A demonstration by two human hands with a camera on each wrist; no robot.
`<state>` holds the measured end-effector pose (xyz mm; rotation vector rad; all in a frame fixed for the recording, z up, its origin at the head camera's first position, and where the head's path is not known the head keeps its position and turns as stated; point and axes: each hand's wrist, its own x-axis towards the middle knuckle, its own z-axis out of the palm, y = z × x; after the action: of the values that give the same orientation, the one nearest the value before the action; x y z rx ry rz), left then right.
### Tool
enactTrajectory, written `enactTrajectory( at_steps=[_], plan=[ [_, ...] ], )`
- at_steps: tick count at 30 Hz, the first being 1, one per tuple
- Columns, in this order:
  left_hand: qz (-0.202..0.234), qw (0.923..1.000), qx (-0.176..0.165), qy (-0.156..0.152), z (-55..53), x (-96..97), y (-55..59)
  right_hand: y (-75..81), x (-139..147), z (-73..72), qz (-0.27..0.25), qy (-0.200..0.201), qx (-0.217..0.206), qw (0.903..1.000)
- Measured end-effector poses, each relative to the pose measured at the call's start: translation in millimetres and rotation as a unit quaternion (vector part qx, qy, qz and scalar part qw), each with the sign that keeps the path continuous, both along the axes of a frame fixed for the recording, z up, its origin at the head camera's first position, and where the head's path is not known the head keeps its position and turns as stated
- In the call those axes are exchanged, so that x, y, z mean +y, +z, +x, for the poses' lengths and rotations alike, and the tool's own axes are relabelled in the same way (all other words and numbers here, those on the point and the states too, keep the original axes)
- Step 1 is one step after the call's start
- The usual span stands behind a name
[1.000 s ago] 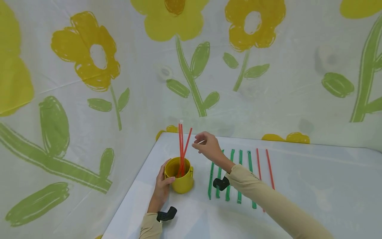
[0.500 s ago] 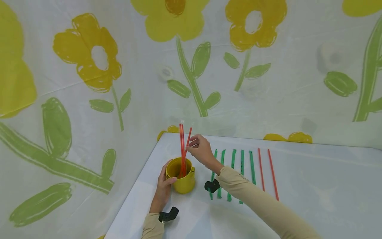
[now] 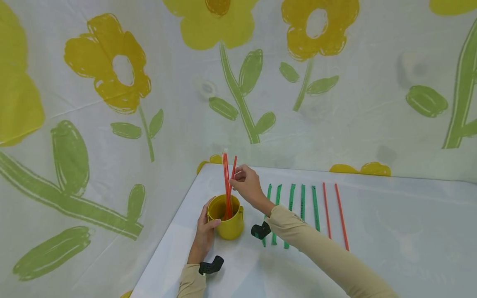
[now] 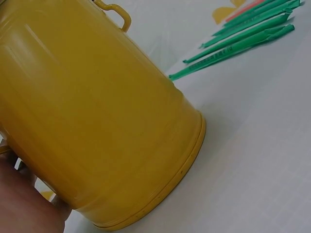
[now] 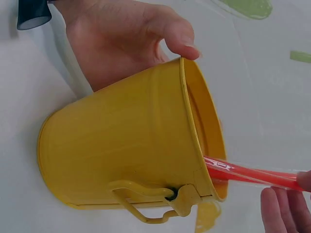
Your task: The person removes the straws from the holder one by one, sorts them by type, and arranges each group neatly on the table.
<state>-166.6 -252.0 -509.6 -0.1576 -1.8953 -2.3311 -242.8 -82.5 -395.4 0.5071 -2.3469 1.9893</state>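
A small yellow bucket (image 3: pixel 230 229) with side handles stands upright on the white table. My left hand (image 3: pixel 203 236) grips its left side, the thumb at the rim, as the right wrist view shows. Red straws (image 3: pixel 225 169) rise out of the bucket, bunched together, at least some in clear wrapping. My right hand (image 3: pixel 249 186) is above the rim and pinches a red straw (image 3: pixel 234 162) between thumb and fingers; its lower end is inside the bucket. In the right wrist view only the fingertips (image 5: pixel 286 204) at that straw show. The bucket's floor is hidden.
Several green-wrapped straws (image 3: pixel 292 200) lie in a row right of the bucket, partly under my right forearm. Two red straws (image 3: pixel 340 211) lie beyond them. A flower-printed curtain (image 3: pixel 179 103) hangs behind and to the left of the table (image 3: pixel 395 219).
My right hand has moved left from beside the straws and now pinches the rightmost one. That straw leans less than before. My left hand stays on the bucket.
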Motion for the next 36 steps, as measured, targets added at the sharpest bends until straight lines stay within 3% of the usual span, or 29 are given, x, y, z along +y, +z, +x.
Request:
enactTrajectory(
  at_steps=[8, 15, 24, 31, 36],
  plan=[
    [0.003, 1.0, 0.001, -0.007, 1.4, 0.0, 1.1, 4.1, 6, 0.5, -0.017, -0.02, 0.044, 0.9987],
    [0.017, 0.9997, 0.011, -0.015, 2.3, 1.3, 2.7, 14.3, 14, 2.2, -0.065, -0.031, 0.082, 0.994],
    [0.026, 0.9996, 0.01, -0.009, 2.0, 2.2, 2.2, 31.0, 28, 7.0, -0.108, -0.028, 0.101, 0.9887],
    [0.03, 0.9995, 0.007, -0.008, 2.5, 1.6, 0.0, 69.6, 43, 34.8, -0.122, -0.018, 0.095, 0.9877],
    [0.032, 0.9992, 0.018, -0.013, 1.7, 1.1, -1.3, 73.6, 52, 36.9, -0.139, -0.018, 0.117, 0.9832]
  ],
)
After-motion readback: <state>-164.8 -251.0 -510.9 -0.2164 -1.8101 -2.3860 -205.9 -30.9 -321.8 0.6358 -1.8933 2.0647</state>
